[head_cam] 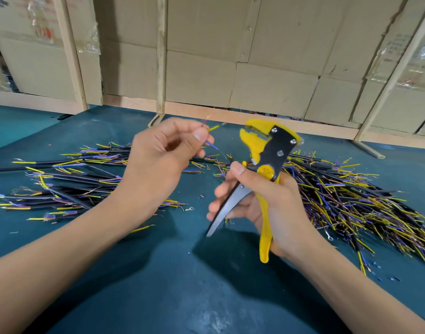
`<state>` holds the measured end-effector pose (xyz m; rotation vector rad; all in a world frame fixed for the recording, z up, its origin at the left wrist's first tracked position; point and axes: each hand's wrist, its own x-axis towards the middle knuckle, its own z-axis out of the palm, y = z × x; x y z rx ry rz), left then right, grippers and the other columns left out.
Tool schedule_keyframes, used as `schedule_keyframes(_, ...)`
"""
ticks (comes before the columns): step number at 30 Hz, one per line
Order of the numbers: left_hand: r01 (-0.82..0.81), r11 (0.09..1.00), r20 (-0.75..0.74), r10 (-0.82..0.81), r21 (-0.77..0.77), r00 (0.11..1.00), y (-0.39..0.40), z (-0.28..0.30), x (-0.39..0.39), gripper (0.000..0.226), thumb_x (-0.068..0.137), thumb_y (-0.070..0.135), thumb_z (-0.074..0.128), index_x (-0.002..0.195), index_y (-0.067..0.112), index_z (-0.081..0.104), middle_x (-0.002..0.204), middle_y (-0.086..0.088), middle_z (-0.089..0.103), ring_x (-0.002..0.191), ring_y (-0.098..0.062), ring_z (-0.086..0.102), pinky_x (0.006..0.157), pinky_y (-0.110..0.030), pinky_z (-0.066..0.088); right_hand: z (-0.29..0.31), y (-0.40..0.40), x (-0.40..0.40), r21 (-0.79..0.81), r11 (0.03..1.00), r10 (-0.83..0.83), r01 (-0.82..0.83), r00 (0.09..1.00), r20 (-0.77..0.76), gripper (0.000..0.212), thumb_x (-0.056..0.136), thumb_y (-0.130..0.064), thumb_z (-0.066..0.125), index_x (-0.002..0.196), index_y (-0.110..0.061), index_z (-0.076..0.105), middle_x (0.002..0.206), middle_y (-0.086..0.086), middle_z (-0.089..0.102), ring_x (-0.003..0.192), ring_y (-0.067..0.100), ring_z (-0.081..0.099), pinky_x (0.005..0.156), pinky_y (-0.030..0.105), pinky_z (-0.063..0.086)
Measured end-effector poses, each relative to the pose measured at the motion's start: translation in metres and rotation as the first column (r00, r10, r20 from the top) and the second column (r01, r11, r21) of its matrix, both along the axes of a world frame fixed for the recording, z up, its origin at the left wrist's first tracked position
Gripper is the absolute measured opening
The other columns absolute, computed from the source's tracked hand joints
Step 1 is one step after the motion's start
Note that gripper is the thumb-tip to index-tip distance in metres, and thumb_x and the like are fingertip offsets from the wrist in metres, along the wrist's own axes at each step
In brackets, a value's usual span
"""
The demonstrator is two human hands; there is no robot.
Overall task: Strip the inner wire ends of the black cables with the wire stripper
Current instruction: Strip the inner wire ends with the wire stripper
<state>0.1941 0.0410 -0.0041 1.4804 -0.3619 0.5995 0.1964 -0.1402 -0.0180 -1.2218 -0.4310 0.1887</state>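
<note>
Head view, looking down over a teal table [91, 273]. Left hand [163, 153] raised above the tabletop, thumb and fingers pinched on a cable [210, 135] whose thin inner wires, yellow, blue and red, fan out past the fingertips; black jacket hidden inside the curled palm. Right hand [262, 203] just beside it, wrapped round the wire stripper [270, 160], thumb pressed near the pivot, fingers curled over the bare metal lever and the yellow handle. Stripper head upright, yellow jaws standing slightly apart, near the held wire ends but not touching them.

Behind the left forearm, a loose pile of black cables [69, 179] with coloured ends spread across the table, partly hidden by the wrist. Behind the right hand, a denser heap of cables [351, 198] running out to the right edge, its near part blocked by the stripper and knuckles. Small ring terminal [189, 209] and scattered insulation bits [384, 277] lying on the mat. Along the far edge, wooden frame posts [161, 54] and flattened cardboard [266, 59] forming a wall.
</note>
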Motion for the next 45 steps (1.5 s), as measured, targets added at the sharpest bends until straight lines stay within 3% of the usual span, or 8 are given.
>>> schedule_keyframes(5, -0.006, 0.989, 0.001, 0.006, -0.146, 1.0, 0.002, 0.005, 0.0, 0.009, 0.092, 0.027, 0.066, 0.091, 0.021, 0.073, 0.09, -0.001, 0.074, 0.076, -0.016, 0.053, 0.056, -0.022, 0.04, -0.003, 0.003, -0.007, -0.074, 0.971, 0.219, -0.226, 0.972, -0.086, 0.022, 0.083, -0.025, 0.076, 0.081, -0.003, 0.071, 0.076, 0.026, 0.066, 0.068, 0.046, 0.07, 0.067, 0.057, 0.058)
schedule_keyframes(9, 0.018, 0.98, -0.01, -0.021, -0.199, 1.0, -0.002, 0.004, -0.001, 0.008, 0.089, 0.028, 0.069, 0.088, 0.026, 0.076, 0.086, -0.004, 0.067, 0.078, -0.021, 0.047, 0.057, -0.026, 0.04, -0.003, 0.005, -0.008, -0.063, 0.966, 0.243, -0.249, 0.966, -0.087, 0.023, 0.085, -0.025, 0.075, 0.082, -0.002, 0.07, 0.077, 0.026, 0.066, 0.069, 0.046, 0.07, 0.068, 0.059, 0.058)
schedule_keyframes(14, 0.051, 0.955, -0.031, -0.063, -0.293, 0.998, -0.004, 0.006, -0.003, 0.017, 0.087, 0.029, 0.069, 0.097, 0.016, 0.072, 0.083, 0.004, 0.069, 0.08, -0.013, 0.052, 0.056, -0.025, 0.04, -0.004, 0.006, -0.007, -0.034, 0.969, 0.24, -0.243, 0.967, -0.08, 0.023, 0.085, -0.025, 0.074, 0.082, -0.002, 0.069, 0.076, 0.026, 0.064, 0.068, 0.045, 0.069, 0.067, 0.059, 0.058)
schedule_keyframes(19, 0.034, 0.983, -0.013, -0.037, -0.18, 0.999, -0.01, 0.001, -0.005, 0.006, 0.089, 0.027, 0.072, 0.092, 0.022, 0.073, 0.079, 0.005, 0.07, 0.077, -0.021, 0.049, 0.058, -0.029, 0.039, -0.006, 0.006, -0.007, -0.045, 0.966, 0.25, -0.253, 0.966, -0.069, 0.023, 0.086, -0.023, 0.074, 0.083, -0.001, 0.069, 0.075, 0.026, 0.064, 0.069, 0.046, 0.069, 0.067, 0.058, 0.058)
schedule_keyframes(25, -0.034, 0.999, 0.049, 0.036, -0.032, 0.998, -0.013, 0.0, -0.008, 0.003, 0.091, 0.021, 0.07, 0.092, 0.023, 0.072, 0.077, 0.013, 0.07, 0.061, 0.001, 0.055, 0.065, -0.013, 0.043, -0.003, 0.006, -0.007, -0.028, 0.969, 0.242, -0.245, 0.967, -0.072, 0.021, 0.083, -0.022, 0.073, 0.074, -0.004, 0.068, 0.069, 0.023, 0.062, 0.063, 0.044, 0.068, 0.067, 0.06, 0.057)
schedule_keyframes(36, -0.03, 0.999, 0.04, 0.032, -0.043, 0.999, -0.015, -0.003, -0.009, 0.004, 0.094, 0.021, 0.069, 0.094, 0.022, 0.073, 0.075, 0.013, 0.065, 0.061, -0.004, 0.051, 0.059, -0.017, 0.041, -0.001, 0.006, -0.01, -0.074, 0.976, 0.199, -0.207, 0.975, -0.103, 0.019, 0.077, -0.017, 0.073, 0.067, -0.003, 0.065, 0.063, 0.024, 0.06, 0.054, 0.043, 0.065, 0.069, 0.066, 0.057)
schedule_keyframes(42, -0.045, 0.998, 0.049, 0.047, -0.049, 0.998, -0.014, -0.001, -0.008, 0.005, 0.093, 0.019, 0.07, 0.095, 0.021, 0.073, 0.077, 0.012, 0.067, 0.062, -0.003, 0.053, 0.063, -0.014, 0.042, 0.001, 0.008, -0.01, -0.058, 0.979, 0.189, -0.196, 0.975, -0.116, 0.018, 0.079, -0.012, 0.068, 0.064, -0.001, 0.063, 0.059, 0.024, 0.058, 0.05, 0.04, 0.063, 0.063, 0.062, 0.057)
schedule_keyframes(45, -0.053, 0.998, 0.061, 0.055, -0.038, 0.997, -0.014, 0.0, -0.009, 0.005, 0.093, 0.018, 0.069, 0.095, 0.021, 0.073, 0.077, 0.015, 0.068, 0.062, -0.003, 0.052, 0.063, -0.014, 0.041, 0.002, 0.009, -0.014, -0.071, 0.985, 0.143, -0.156, 0.975, -0.169, 0.019, 0.07, -0.015, 0.068, 0.057, -0.005, 0.058, 0.052, 0.018, 0.052, 0.039, 0.032, 0.055, 0.048, 0.046, 0.054)
